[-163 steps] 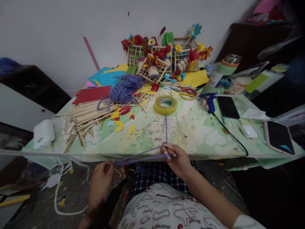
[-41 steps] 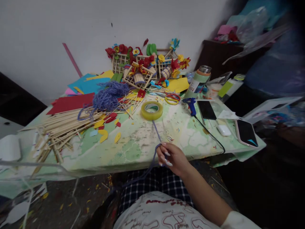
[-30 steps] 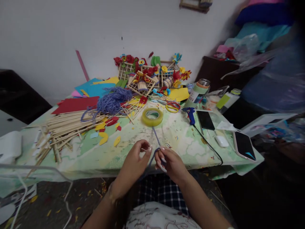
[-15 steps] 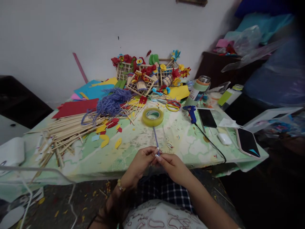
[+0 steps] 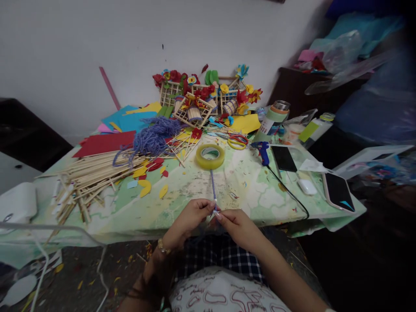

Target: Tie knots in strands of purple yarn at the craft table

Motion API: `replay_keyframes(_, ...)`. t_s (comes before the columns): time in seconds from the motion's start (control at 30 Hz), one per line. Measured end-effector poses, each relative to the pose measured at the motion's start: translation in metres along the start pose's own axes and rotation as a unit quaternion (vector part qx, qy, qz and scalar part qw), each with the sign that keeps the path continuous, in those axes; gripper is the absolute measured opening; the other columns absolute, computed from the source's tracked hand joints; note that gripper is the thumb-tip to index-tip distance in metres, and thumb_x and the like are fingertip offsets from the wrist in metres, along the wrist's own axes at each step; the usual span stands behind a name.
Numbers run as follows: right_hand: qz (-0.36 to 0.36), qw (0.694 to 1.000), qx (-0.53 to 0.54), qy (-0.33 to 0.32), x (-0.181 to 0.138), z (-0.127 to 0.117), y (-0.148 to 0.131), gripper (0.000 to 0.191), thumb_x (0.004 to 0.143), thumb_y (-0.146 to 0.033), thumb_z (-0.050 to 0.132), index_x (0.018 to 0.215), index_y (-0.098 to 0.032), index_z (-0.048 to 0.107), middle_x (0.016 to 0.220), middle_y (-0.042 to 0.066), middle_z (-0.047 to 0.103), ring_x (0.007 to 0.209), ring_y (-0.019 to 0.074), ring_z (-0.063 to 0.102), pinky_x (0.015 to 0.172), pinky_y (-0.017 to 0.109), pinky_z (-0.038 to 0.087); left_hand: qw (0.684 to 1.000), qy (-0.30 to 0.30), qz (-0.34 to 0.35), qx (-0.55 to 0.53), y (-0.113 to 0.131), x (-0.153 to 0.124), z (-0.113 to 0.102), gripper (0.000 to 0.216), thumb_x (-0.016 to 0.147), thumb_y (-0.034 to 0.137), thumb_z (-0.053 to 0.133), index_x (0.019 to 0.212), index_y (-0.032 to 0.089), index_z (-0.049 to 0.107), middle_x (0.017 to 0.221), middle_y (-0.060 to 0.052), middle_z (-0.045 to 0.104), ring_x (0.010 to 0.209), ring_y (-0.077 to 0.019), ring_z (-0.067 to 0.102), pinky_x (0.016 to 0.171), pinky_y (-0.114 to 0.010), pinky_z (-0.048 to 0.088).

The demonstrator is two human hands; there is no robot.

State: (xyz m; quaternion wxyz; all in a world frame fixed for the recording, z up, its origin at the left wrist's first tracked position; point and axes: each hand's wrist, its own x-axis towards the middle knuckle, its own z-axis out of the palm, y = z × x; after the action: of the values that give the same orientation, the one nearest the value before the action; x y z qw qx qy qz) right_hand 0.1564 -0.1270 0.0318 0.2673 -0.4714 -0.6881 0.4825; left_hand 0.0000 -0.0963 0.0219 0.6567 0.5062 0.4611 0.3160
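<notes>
A purple yarn strand [image 5: 213, 184] runs from under a roll of clear yellowish tape [image 5: 209, 164] straight toward me, over the table's front edge. My left hand [image 5: 199, 212] pinches the strand between thumb and forefinger. Close beside it, my right hand [image 5: 231, 221] has its thumb and fingers closed on the same yarn, a little nearer to my body. The tape roll lies flat on the table. Strand ends below my fingers are mostly hidden by the hands.
Left of the tape lie a heap of purple yarn [image 5: 156, 136], many thin wooden sticks [image 5: 94, 173] and red paper [image 5: 105, 144]. Small stick crafts with paper flowers [image 5: 195, 112] stand behind. To the right are scissors [image 5: 238, 142], a blue glue gun [image 5: 261, 151] and phones [image 5: 284, 158].
My hands stay almost in place, fingers shifting slightly on the yarn. The whole view has tilted a little; the tape roll has not visibly moved on the table.
</notes>
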Motion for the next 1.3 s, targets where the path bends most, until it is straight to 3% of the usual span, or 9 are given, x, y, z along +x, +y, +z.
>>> replay_keyframes(0.1,0.0,1.0,-0.027,0.008,-0.002,-0.002,0.003,0.04,0.085,-0.041,0.037,0.073,-0.017,0.066,0.055,-0.001,0.054,0.053,0.0113,0.043,0.051,0.022,0.031,0.999,-0.025,-0.031,0.001,-0.004,0.001,-0.008,0.04,0.067,0.05,0.057,0.063,0.011,0.058,0.045,0.004,0.045,0.042,-0.0044,0.031,0.042,-0.019,0.021)
replay_keyframes(0.2,-0.007,0.999,-0.034,0.02,-0.002,-0.002,0.004,0.038,0.085,-0.039,0.037,0.071,-0.017,0.065,0.058,0.0,0.056,0.057,0.0123,0.046,0.054,0.023,0.033,0.993,-0.071,-0.059,-0.074,-0.008,0.001,-0.012,0.035,0.066,0.046,0.061,0.068,0.012,0.057,0.043,0.007,0.038,0.038,-0.0024,0.024,0.039,-0.019,0.014)
replay_keyframes(0.37,-0.034,0.998,-0.035,0.048,0.0,0.0,0.006,0.034,0.085,-0.038,0.04,0.068,-0.018,0.062,0.063,0.002,0.055,0.063,0.0132,0.048,0.06,0.025,0.035,0.938,-0.176,-0.155,-0.257,-0.012,0.0,-0.013,0.027,0.066,0.025,0.064,0.09,0.014,0.059,0.04,0.01,0.03,0.036,-0.0002,0.012,0.036,-0.015,0.007)
replay_keyframes(0.6,-0.037,0.998,0.002,0.055,0.002,0.001,0.01,0.029,0.082,-0.037,0.045,0.069,-0.017,0.062,0.063,0.001,0.052,0.063,0.0126,0.048,0.059,0.024,0.035,0.899,-0.196,-0.141,-0.366,-0.02,-0.003,-0.014,0.023,0.071,0.014,0.052,0.092,0.01,0.06,0.036,0.009,0.026,0.034,-0.0003,0.009,0.033,-0.012,0.007)
replay_keyframes(0.7,-0.013,0.998,0.04,0.047,0.001,0.001,0.014,0.035,0.082,-0.041,0.044,0.061,-0.016,0.058,0.057,-0.001,0.048,0.058,0.0111,0.043,0.054,0.022,0.033,0.901,-0.179,-0.15,-0.367,-0.018,-0.009,-0.013,0.019,0.075,0.024,0.05,0.085,0.01,0.059,0.036,0.008,0.026,0.034,-0.0018,0.011,0.032,-0.013,0.007)
replay_keyframes(0.93,0.014,0.992,0.125,-0.025,-0.005,0.006,0.016,0.038,0.082,-0.045,0.042,0.066,-0.014,0.059,0.059,-0.001,0.052,0.059,0.0108,0.045,0.058,0.022,0.035,0.963,-0.092,-0.09,-0.238,-0.018,-0.021,0.001,0.026,0.072,0.037,0.06,0.072,0.011,0.059,0.034,0.009,0.028,0.032,-0.0006,0.014,0.036,-0.018,0.009)
replay_keyframes(1.17,-0.036,0.999,-0.016,0.006,-0.011,0.002,0.013,0.035,0.085,-0.037,0.041,0.061,-0.016,0.056,0.062,0.001,0.052,0.062,0.0122,0.046,0.059,0.024,0.034,0.993,0.006,-0.078,-0.088,-0.021,-0.023,0.005,0.031,0.066,0.042,0.062,0.067,0.011,0.061,0.034,0.006,0.038,0.031,-0.0024,0.024,0.037,-0.021,0.012)
replay_keyframes(1.3,-0.058,0.993,-0.096,0.049,-0.014,-0.002,0.011,0.029,0.083,-0.032,0.045,0.062,-0.018,0.059,0.065,0.003,0.054,0.069,0.0147,0.048,0.064,0.026,0.034,0.993,0.014,-0.109,-0.039,-0.021,-0.024,0.003,0.03,0.063,0.041,0.064,0.062,0.012,0.06,0.032,0.006,0.041,0.03,-0.0036,0.028,0.036,-0.021,0.014)
